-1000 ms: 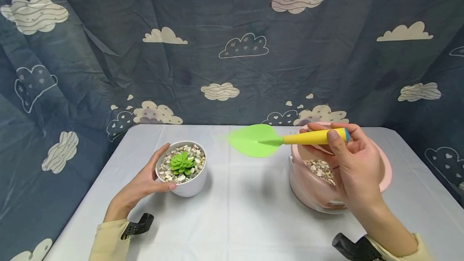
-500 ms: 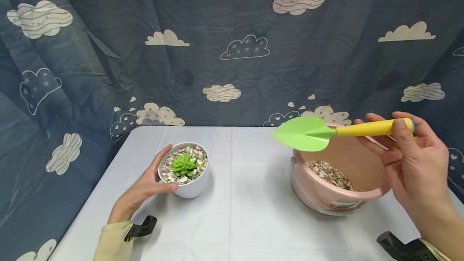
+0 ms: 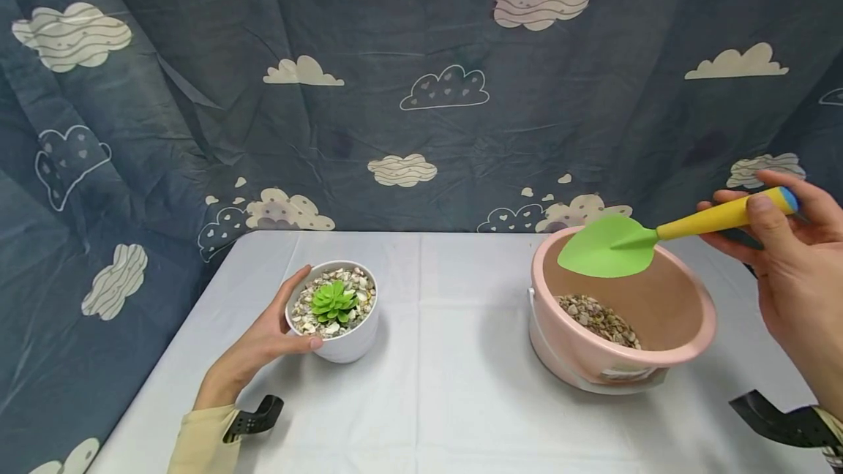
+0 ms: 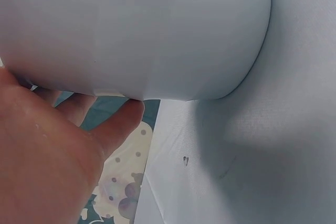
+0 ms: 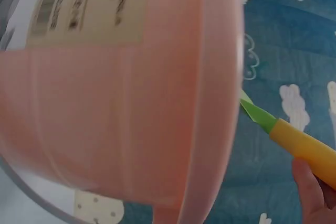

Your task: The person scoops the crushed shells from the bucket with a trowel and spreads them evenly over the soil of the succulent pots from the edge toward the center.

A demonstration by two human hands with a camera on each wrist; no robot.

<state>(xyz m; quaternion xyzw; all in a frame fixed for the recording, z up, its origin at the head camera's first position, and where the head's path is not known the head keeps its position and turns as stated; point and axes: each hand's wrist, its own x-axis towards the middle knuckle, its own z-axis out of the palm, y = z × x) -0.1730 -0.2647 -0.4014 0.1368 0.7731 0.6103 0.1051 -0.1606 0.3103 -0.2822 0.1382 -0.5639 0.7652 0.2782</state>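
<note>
In the head view, my left hand (image 3: 258,341) holds a white flower pot (image 3: 350,347), thumb at the near side and fingers round its left rim. Pale gravel (image 3: 361,285) fills the pot around a small green succulent (image 3: 334,301). At the right, my right hand (image 3: 800,258) grips the yellow handle of a trowel (image 3: 609,247) near its blue end. The green blade is over the pink bucket (image 3: 573,355), slightly tilted and carrying nothing visible. Gravel (image 3: 601,322) lies in the bucket's bottom. In the right wrist view, the bucket's wall hides most of the blade.
A white cloth-covered table (image 3: 454,386) carries the pot at left and the bucket at right, with a gap between them. Behind stands a dark cloud-print curtain (image 3: 454,137). The bucket's handle (image 3: 541,331) hangs down its side.
My right hand has carried the trowel rightward, from between pot and bucket to over the bucket, and its blade has tipped down a little. My left hand stays on the pot.
</note>
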